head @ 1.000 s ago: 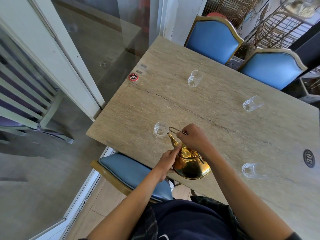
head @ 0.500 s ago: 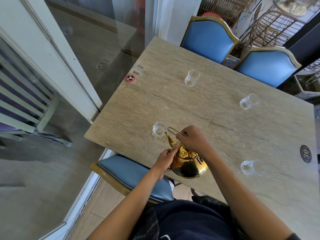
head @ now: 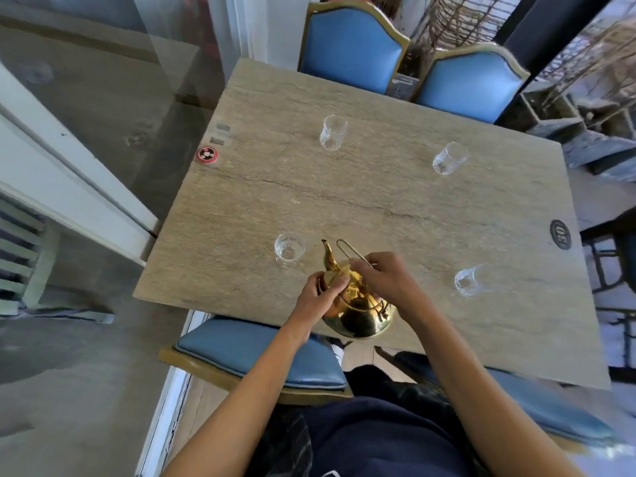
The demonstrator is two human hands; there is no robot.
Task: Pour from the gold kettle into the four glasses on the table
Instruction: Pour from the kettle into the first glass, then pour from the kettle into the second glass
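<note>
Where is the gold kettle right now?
In the head view the gold kettle sits at the near edge of the table, held between the left hand and right hand, its spout pointing toward the near-left glass.

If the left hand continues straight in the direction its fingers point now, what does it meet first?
The left hand already touches the kettle near its lid. Going on up and right, it would probably meet the right hand first, though depth is unclear.
</note>
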